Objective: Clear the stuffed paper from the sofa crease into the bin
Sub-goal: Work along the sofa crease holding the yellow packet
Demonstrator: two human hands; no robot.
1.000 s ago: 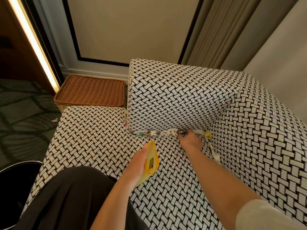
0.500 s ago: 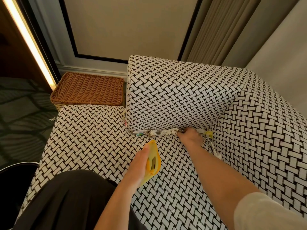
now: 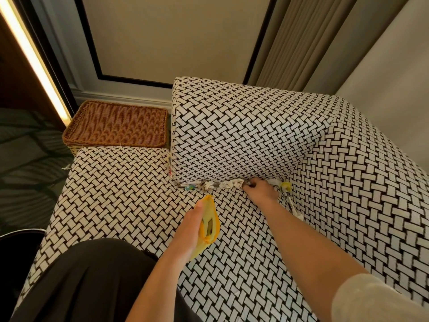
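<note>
My right hand [image 3: 260, 191] pinches stuffed paper [image 3: 222, 184] in the sofa [image 3: 120, 196] crease, fingers [image 3: 251, 185] curled. Left hand [image 3: 188, 231] grips a yellow wrapper [image 3: 210, 225]. I'd pull slowly along the crease so strips don't tear.

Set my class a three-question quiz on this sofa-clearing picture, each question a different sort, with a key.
1. True or false: the sofa crease is already clear of paper.
2. The right hand is: A raised in the air; B at the crease; C out of view.
3. Fill in: the left hand holds a ____ wrapper.
Key: 1 false; 2 B; 3 yellow.
</note>
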